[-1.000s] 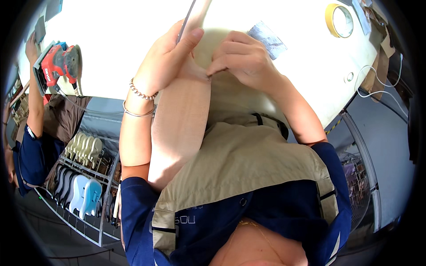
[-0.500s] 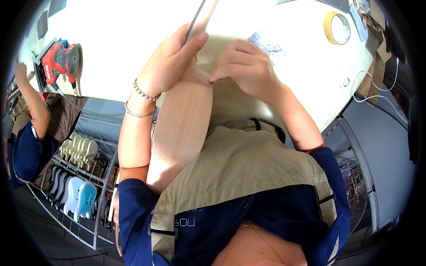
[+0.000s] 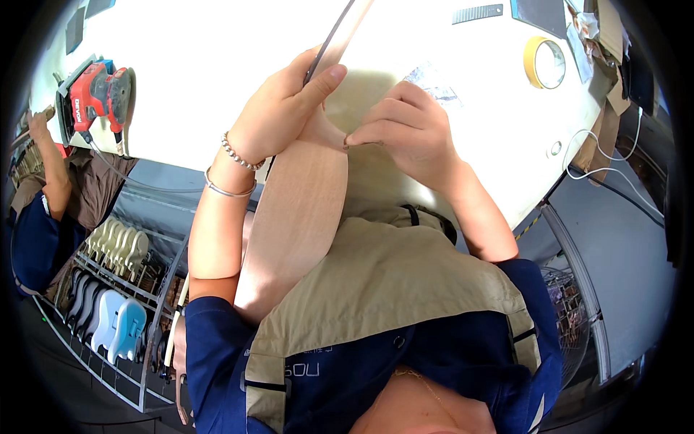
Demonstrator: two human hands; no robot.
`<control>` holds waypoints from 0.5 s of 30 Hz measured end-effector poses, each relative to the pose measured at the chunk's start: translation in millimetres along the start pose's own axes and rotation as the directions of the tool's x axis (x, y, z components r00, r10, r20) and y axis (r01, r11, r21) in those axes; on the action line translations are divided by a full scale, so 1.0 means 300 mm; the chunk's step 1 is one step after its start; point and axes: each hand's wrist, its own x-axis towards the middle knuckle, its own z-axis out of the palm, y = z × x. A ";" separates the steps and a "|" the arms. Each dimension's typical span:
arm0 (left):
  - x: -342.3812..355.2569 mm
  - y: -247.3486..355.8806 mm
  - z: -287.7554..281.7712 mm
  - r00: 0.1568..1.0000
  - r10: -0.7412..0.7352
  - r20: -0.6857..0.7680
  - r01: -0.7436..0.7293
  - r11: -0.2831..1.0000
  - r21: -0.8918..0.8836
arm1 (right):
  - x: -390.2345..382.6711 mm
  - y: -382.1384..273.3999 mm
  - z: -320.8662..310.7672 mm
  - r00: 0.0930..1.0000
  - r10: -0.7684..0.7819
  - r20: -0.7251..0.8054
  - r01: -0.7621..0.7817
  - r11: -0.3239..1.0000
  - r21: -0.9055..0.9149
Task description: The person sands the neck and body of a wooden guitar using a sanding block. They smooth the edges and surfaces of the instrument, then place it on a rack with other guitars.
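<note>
A bare-wood guitar, its pale body (image 3: pixel 296 195) seen edge-on, leans against my apron at the lower end. Its neck (image 3: pixel 348 30), with a dark strip along one side, runs up and away over the table. My left hand (image 3: pixel 278 108) is wrapped round the neck close to the body, thumb on the near side. At the body's right edge, just below the neck joint, my right hand (image 3: pixel 408 130) has its fingers curled in a pinch. Something small and brownish shows at those fingertips, touching the wood; its kind is too small to tell.
The white table (image 3: pixel 188 87) holds a red sander (image 3: pixel 97 98) at left and a yellow tape roll (image 3: pixel 542 63) at right. A white cable (image 3: pixel 600 172) loops off the right edge. At lower left, a rack (image 3: pixel 130 278) carries guitar bodies; a co-worker's arm (image 3: pixel 54 163) reaches in beyond it.
The whole view has shifted slightly. My right hand's fingertips stay at the guitar's edge, with the hand turned a little. My left hand keeps its grip on the neck.
</note>
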 end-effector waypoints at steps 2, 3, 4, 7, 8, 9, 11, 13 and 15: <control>0.000 -0.004 0.001 1.000 0.000 0.000 0.000 1.000 -0.005 | 0.002 -0.004 0.026 0.999 -0.027 -0.035 0.026 0.999 -0.019; 0.000 -0.007 0.005 1.000 -0.003 -0.005 0.003 1.000 -0.013 | 0.002 -0.004 0.022 0.999 -0.029 -0.015 0.028 0.999 -0.029; 0.000 -0.008 0.005 1.000 -0.006 -0.011 0.005 1.000 -0.021 | -0.001 -0.006 0.012 1.000 -0.030 0.005 0.031 0.999 -0.039; 0.002 -0.007 -0.001 1.000 -0.013 0.020 0.014 1.000 -0.025 | 0.006 -0.003 0.000 0.997 -0.042 0.058 0.045 0.998 -0.053; 0.001 -0.007 -0.002 1.000 -0.011 0.020 0.011 1.000 -0.018 | 0.009 -0.002 0.000 0.996 -0.048 0.075 0.052 0.997 -0.056; 0.000 -0.006 -0.003 1.000 -0.014 0.019 0.014 1.000 -0.013 | 0.008 -0.004 0.000 0.997 -0.037 0.068 0.041 0.998 -0.054; 0.005 -0.007 -0.001 1.000 -0.004 0.010 0.004 1.000 -0.003 | 0.003 -0.012 0.001 0.998 -0.016 0.053 0.019 0.999 -0.049; 0.007 -0.020 0.003 1.000 0.029 -0.006 -0.029 1.000 0.010 | -0.001 -0.009 -0.003 0.997 -0.004 0.082 0.008 0.998 -0.057; 0.005 -0.016 -0.003 1.000 0.023 0.009 -0.024 1.000 0.020 | -0.001 -0.009 0.001 0.997 0.002 0.072 0.003 0.997 -0.071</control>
